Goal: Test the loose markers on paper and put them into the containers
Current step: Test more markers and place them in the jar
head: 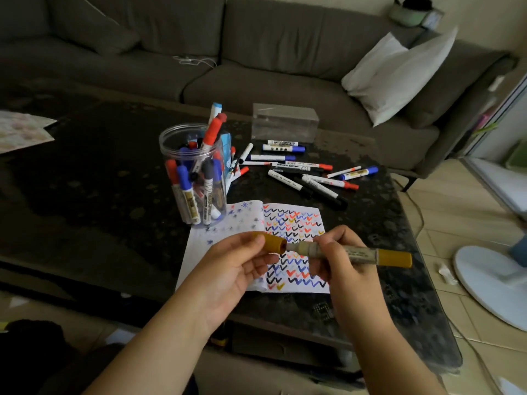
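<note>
My right hand grips a yellow-brown marker by its barrel, held level above the paper. My left hand pinches the marker's matching cap, whose open end faces the marker's tip with a small gap. The paper lies on the dark table and is covered with coloured check marks. A round clear jar behind it holds several red, blue and black markers. Several loose markers lie scattered beyond the paper, in front of a clear rectangular box.
The dark table carries a patterned sheet at its far left. A grey sofa with a white pillow stands behind. A white fan base sits on the floor to the right.
</note>
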